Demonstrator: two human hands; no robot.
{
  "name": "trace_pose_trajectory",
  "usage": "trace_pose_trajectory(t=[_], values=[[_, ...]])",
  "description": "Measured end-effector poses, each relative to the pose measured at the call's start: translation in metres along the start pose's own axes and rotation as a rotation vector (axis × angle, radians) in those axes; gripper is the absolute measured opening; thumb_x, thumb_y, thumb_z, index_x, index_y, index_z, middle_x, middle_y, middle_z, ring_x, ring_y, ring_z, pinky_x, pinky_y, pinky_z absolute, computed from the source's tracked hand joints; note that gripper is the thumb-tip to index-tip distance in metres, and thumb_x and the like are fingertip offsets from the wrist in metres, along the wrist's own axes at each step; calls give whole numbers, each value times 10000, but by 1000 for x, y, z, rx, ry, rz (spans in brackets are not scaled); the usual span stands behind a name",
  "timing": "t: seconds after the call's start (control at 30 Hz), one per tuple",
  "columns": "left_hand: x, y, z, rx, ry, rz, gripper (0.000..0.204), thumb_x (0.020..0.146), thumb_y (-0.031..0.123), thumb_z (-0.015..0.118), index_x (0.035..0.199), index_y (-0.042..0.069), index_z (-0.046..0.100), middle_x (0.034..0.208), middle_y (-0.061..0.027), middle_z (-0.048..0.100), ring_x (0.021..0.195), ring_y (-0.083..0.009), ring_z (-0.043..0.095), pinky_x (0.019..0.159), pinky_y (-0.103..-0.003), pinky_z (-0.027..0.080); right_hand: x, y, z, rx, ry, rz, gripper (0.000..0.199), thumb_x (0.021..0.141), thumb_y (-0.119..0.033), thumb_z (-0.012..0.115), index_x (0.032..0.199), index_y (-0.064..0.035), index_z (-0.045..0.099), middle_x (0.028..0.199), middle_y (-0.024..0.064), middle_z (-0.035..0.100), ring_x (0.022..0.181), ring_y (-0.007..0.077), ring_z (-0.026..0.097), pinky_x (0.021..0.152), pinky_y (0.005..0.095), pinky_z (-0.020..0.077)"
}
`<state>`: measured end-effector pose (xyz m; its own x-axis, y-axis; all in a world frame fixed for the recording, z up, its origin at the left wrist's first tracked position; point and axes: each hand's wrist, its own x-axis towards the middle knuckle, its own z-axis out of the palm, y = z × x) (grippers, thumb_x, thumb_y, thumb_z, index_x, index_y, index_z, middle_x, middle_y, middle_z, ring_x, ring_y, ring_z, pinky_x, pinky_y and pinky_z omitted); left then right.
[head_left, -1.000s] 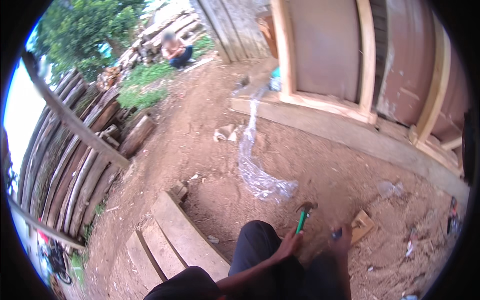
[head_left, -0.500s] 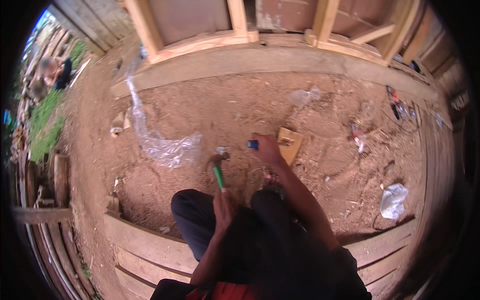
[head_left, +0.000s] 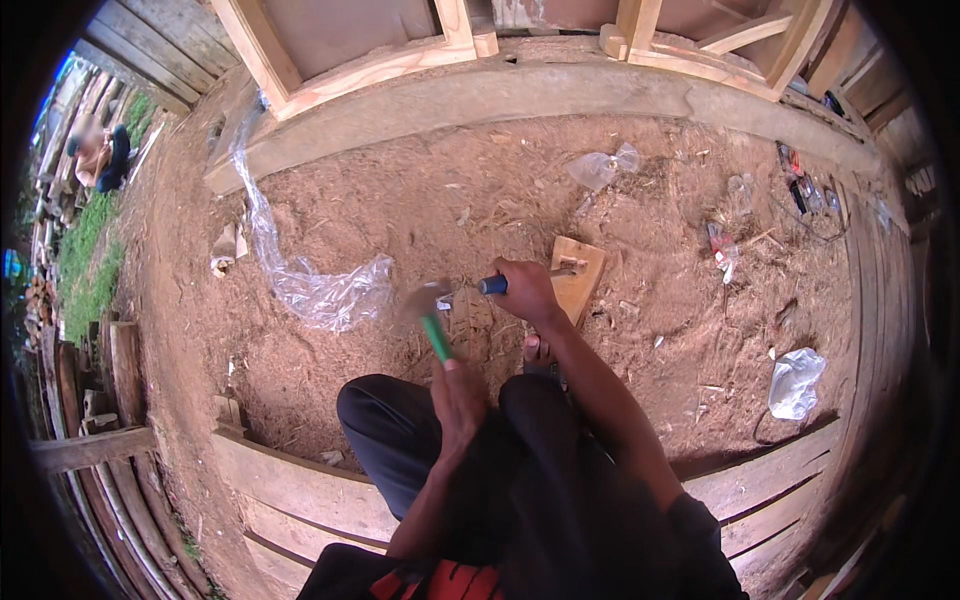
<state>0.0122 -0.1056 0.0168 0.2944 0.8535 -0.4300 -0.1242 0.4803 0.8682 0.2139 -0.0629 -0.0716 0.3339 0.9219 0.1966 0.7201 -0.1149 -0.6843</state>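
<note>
While left hand (head_left: 458, 385) grips hammer (head_left: 428, 318) — right hand (head_left: 524, 288) holds chisel (head_left: 492, 285).

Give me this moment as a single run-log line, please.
left hand: grips green-handled hammer | right hand: holds blue-handled tool | beside: wooden block

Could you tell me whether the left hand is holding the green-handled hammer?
Yes, the left hand grips the green handle of the hammer, raised above the dirt.
</note>
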Motion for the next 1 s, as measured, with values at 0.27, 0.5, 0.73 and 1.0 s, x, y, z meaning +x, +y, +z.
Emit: trace_pose_trajectory(t=[0.27, 0.5, 0.73, 1.0], values=[[-3, -16, -5, 96, -100, -4, 290, 1038, 355, 398, 994, 81, 480, 653, 35, 407, 497, -70, 378, 421, -241, 308, 2, 8, -10, 14, -54, 8, 231, 655, -177, 719, 831, -99, 591, 697, 138, 626, 722, 356, 639, 649, 475, 501], [-2, -26, -7, 123, -44, -37, 313, 1029, 389, 416, 975, 84, 463, 633, 22, 416, 486, -76, 390, 417, -232, 312, -1, 10, -8, -32, -99, 18, 232, 656, -161, 716, 851, -103, 603, 700, 132, 629, 721, 356, 638, 664, 470, 504], [8, -35, -9, 360, -52, 104, 345, 1021, 423, 420, 906, 101, 467, 595, 15, 395, 429, -97, 379, 376, -255, 304, 1, 5, -4, -17, -119, 30, 252, 657, -144, 723, 877, -102, 606, 719, 132, 638, 753, 356, 643, 678, 466, 508], [8, -50, -19, 226, -72, 20, 314, 1043, 382, 370, 922, 105, 454, 600, 21, 381, 431, -86, 358, 377, -256, 292, -4, 7, 0, 8, -119, 32, 231, 681, -134, 705, 884, -90, 602, 741, 146, 645, 751, 367, 645, 684, 473, 507]])
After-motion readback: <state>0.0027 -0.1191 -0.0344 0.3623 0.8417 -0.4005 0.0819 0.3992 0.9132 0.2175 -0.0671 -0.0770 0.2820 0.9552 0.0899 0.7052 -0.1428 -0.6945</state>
